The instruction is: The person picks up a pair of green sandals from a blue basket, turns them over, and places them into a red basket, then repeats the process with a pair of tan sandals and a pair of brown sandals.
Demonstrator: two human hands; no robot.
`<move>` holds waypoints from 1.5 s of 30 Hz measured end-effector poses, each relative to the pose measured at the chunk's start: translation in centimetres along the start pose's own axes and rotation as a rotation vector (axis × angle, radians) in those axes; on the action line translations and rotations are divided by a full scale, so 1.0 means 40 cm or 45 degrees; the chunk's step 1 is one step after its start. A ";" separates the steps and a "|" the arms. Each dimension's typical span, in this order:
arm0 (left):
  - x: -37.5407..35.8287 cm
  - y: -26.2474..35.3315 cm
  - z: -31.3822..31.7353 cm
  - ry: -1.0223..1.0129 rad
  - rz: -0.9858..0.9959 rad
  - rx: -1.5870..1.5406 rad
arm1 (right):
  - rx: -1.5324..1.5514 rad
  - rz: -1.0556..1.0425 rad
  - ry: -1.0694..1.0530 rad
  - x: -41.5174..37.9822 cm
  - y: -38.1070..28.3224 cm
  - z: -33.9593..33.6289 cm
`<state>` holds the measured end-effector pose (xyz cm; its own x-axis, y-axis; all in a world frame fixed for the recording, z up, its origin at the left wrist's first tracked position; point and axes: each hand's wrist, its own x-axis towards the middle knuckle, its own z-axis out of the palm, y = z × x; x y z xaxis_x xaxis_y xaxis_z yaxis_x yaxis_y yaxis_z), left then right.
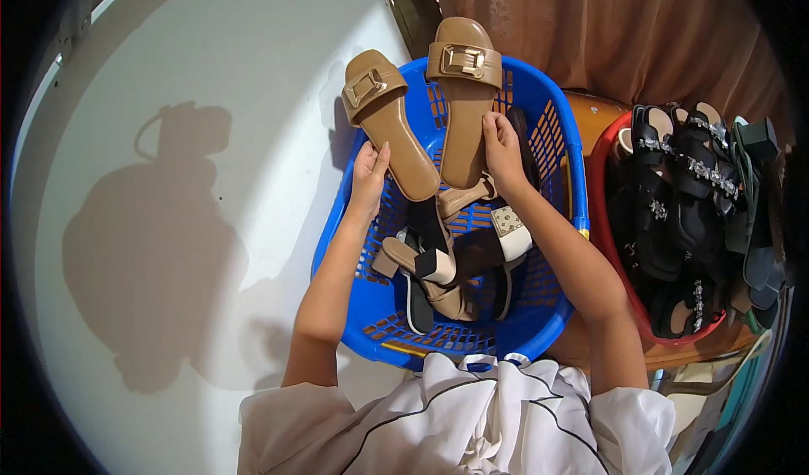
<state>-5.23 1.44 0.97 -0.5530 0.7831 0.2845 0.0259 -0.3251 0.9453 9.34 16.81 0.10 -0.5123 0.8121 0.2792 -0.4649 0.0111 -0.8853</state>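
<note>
My left hand [369, 172] grips a tan slide sandal [403, 145] by its side edge, its buckled strap at the upper left. A matching tan slide sandal [465, 125] is pinched along its right edge by my right hand [503, 146]. Both are held above a blue plastic basket [556, 109], soles of the feet side facing me, each strap bearing a gold rectangular buckle. Inside the basket lie several heeled sandals, among them a beige one [462, 197] under the right sandal and a white-and-black block heel [436, 266].
On my right a red basin [602, 151] is heaped with black jewelled sandals [699, 172] and other footwear. A white wall [278, 71] rises on the left. Brown curtain [539, 20] hangs behind. A wooden surface [594, 113] shows beneath the basin.
</note>
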 end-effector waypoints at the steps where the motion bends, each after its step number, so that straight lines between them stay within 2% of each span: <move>1: 0.000 0.000 0.002 0.004 0.007 -0.003 | 0.009 -0.004 0.006 -0.001 -0.001 0.003; 6: -0.002 0.005 0.014 0.020 0.069 -0.021 | 0.011 0.020 0.008 -0.002 -0.006 0.004; 23: 0.000 0.000 0.004 0.032 0.051 -0.041 | 0.055 0.109 -0.012 -0.007 -0.025 0.006; 42: -0.004 0.009 0.012 -0.042 0.004 0.003 | -0.003 0.060 -0.126 -0.007 -0.023 0.006; 45: -0.005 0.016 0.020 -0.049 0.076 -0.009 | 0.020 0.041 -0.166 0.000 -0.018 0.002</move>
<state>-4.43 1.50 1.62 -0.5180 0.7821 0.3463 0.0516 -0.3755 0.9254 9.63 16.75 0.76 -0.6164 0.7292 0.2973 -0.4574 -0.0242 -0.8889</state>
